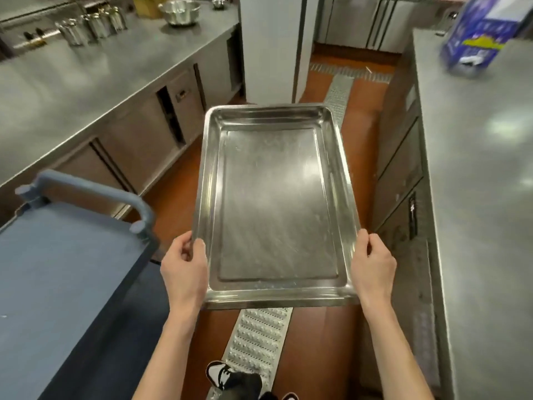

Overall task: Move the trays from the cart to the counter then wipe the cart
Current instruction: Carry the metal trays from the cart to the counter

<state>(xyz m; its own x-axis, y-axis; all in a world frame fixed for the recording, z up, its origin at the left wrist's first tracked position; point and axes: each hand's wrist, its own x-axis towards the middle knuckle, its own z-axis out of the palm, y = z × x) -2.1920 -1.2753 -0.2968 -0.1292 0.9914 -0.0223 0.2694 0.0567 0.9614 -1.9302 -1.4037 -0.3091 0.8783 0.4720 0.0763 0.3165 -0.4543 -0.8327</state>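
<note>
stainless steel makes up the tray, which is held in the air over the aisle, between the blue cart and the right table. its near corners are gripped by both hands: the left hand is curled over the near left rim, the right hand over the near right rim. each grip is closed on the tray. the tray's long axis runs away from the person, its far short end pointed down the aisle, its open face up and nothing seen inside.

a blue printed box is seen at the far end of the right table; its writing is too blurred to be read. on the left table, metal canisters and a steel bowl are set well beyond the tray. the cart's handle is raised just left of the tray. a perforated metal drain strip is laid along the red floor below, and a black-and-white shoe is planted on it.
</note>
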